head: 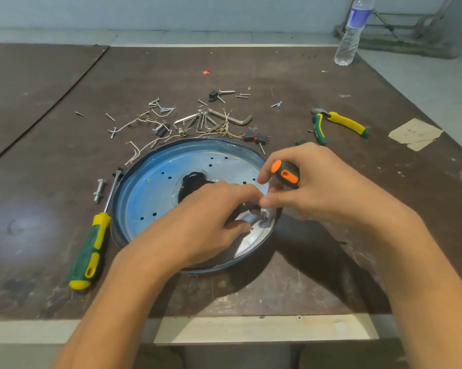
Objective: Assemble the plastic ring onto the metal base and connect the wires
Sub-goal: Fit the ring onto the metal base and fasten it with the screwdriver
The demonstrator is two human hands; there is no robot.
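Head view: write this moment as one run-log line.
right hand: grips orange-black screwdriver | left hand: at metal base rim, hold unclear | green-yellow screwdriver: lying left of base

Shaft of orange screwdriver (285, 175) hidden by right hand (317, 187). Near side of metal base (150, 193) covered by left hand (205, 225). Cap of water bottle (351, 35) cropped at top edge.

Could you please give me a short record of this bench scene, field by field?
Workpiece: round metal base, blue-filmed, flat on the table
Left hand: pinches a small dark part at the base's near-right rim
Right hand: grips an orange-and-black screwdriver above that spot
Idle tools: green-and-yellow screwdriver left of the base; pliers far right; hex keys beyond the base
Loose parts: screws and wires beyond the base
Other: water bottle at the far right corner
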